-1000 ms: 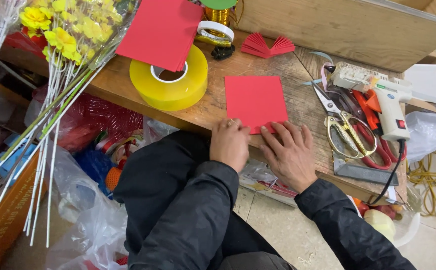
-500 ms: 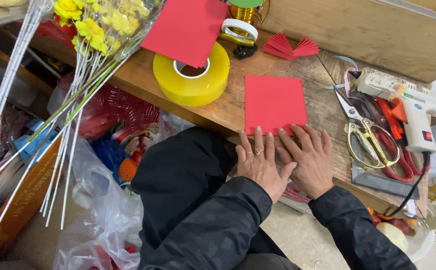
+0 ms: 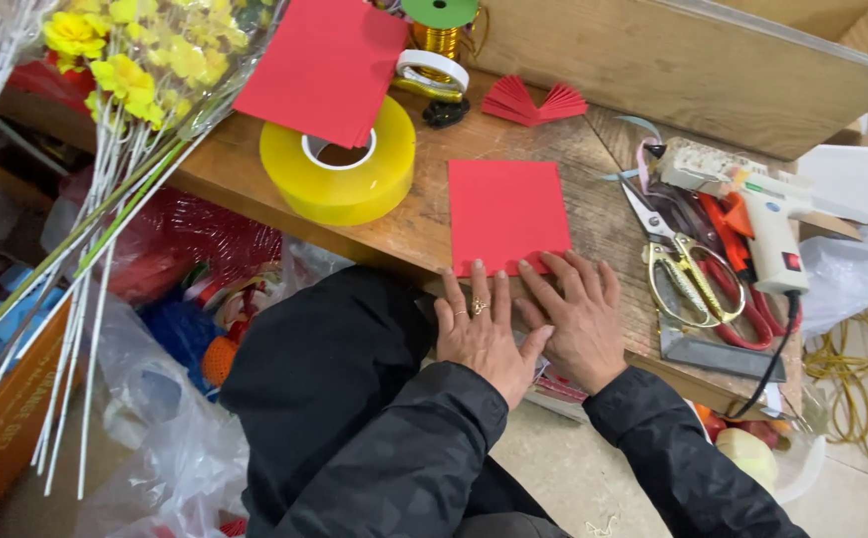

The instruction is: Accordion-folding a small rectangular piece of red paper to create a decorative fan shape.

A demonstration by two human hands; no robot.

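Head view: we log the flat red square paper sheet (image 3: pixel 508 215) on the worn wooden counter (image 3: pixel 409 224), our left hand (image 3: pixel 482 334) and right hand (image 3: pixel 575 321) side by side, fingers spread, pressing its near edge. A second ago the left hand was bunched; it now lies flat, so we judge the fold is being creased.

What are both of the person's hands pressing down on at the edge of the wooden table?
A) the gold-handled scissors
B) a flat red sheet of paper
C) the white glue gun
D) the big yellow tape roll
B: the left hand and right hand lie flat, side by side, on the near edge of the red sheet of paper.
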